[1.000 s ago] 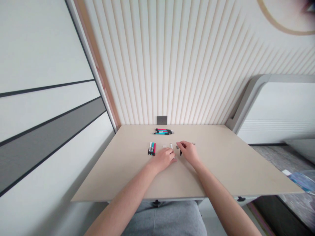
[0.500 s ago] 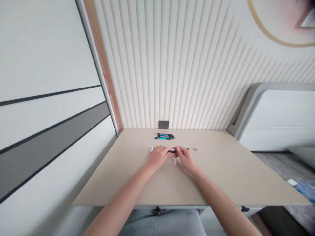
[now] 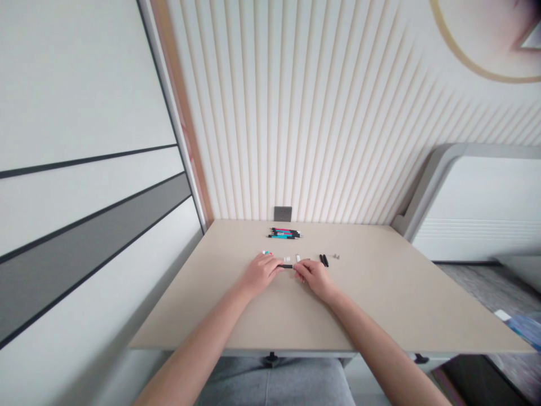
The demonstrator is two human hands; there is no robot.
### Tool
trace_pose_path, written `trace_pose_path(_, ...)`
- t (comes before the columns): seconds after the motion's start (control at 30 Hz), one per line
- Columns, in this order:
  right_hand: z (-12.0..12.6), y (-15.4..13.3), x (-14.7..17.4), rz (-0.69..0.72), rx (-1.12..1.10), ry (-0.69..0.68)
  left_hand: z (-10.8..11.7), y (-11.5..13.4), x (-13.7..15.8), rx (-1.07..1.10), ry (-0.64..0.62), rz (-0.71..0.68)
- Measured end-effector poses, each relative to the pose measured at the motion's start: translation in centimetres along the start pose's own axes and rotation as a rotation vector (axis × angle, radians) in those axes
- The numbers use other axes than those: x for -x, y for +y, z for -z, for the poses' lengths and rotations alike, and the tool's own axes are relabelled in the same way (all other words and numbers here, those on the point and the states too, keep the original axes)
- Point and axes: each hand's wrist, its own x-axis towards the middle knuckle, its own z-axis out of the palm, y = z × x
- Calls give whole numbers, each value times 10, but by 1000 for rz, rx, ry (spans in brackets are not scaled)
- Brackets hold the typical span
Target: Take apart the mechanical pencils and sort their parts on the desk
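Note:
My left hand (image 3: 260, 273) and my right hand (image 3: 315, 276) are both closed on a thin black pen barrel (image 3: 287, 266), one at each end. It lies level between them, just above or on the table; its ends are hidden in the fingers. Behind it are small white pieces (image 3: 287, 259) and a short white strip (image 3: 298, 258), partly covered by my right hand. Two short black pen parts (image 3: 324, 260) lie to the right, beside tiny grey bits (image 3: 336, 256). Past my left fingertips, small blue, red and white pieces (image 3: 266, 252) show.
A pile of several pens (image 3: 285, 233), black with blue and red, lies at the back of the beige table (image 3: 380, 304). A dark wall socket (image 3: 283, 213) sits behind it. A white cabinet (image 3: 105, 237) stands at left, a grey-white headboard (image 3: 477, 203) at right.
My hands have come slightly nearer to me and apart, the left one moving left. The black pen parts on the right and the small pieces behind my hands now show more plainly.

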Motion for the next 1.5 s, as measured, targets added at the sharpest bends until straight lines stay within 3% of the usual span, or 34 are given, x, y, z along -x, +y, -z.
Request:
trace_pose_path(0.23, -5, -3, 2, 62, -33, 21, 3, 0, 2, 24, 55, 22)
trace_pose_path(0.43, -3, -6, 3, 104, 34, -41, 3, 2, 3, 53, 71, -2)
trace_pose_path(0.63, -3, -3, 1, 180, 11, 144, 1, 2, 1, 8, 63, 6)
trace_pose_path(0.9, 5, 3, -1, 227, -25, 247, 0, 1, 2, -29, 58, 20)
trace_pose_path(1.07, 35, 27, -9, 141, 104, 472, 1, 2, 3, 17, 51, 37)
trace_pose_path(1.13, 57, 44, -12, 109, 190, 495, 1, 2, 3, 30, 46, 38)
trace_pose_path(1.33, 129, 110, 0, 165, 595, 276, -1, 1, 4, 40, 36, 50)
trace_pose_path(1.5, 149, 144, 12, 118, 655, 106, -2, 1, 4, 47, 13, 55)
